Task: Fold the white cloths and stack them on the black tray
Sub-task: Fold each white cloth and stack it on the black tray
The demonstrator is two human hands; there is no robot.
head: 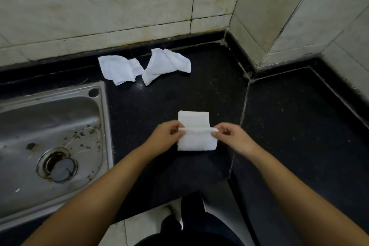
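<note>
**Mia:** Two bare arms are reaching out from the bottom edge, and dark clothes are showing low down between them. What are the hands doing?

**Tom:** Both are holding the folded white cloth [196, 126]. The left hand [166, 138] is pinching the left end of a raised fold, with fingers curled round it. The right hand [231, 138] is pinching the right end of the same fold. So both grips are narrow and tight on the cloth.

**Mia:** Where is that cloth sitting?

**Tom:** It is lying on the black counter [289, 126], to the right of the steel sink [52, 126]. The far half is lying flat. The near half is lying flat too. The fold in the middle is standing up a little between the two hands.

**Mia:** Are more cloths showing?

**Tom:** Yes. One crumpled white cloth [118, 69] is lying past the sink's far right corner, near the tiled wall [99, 2]. A second crumpled cloth [166, 65] is lying just to the right of it, farther from the sink. Their edges are looking very close, and I cannot tell if they are touching. Both are sitting well apart from the folded one.

**Mia:** What is the sink looking like?

**Tom:** It is looking dirty, with dark bits around the round drain [58, 166].
</note>
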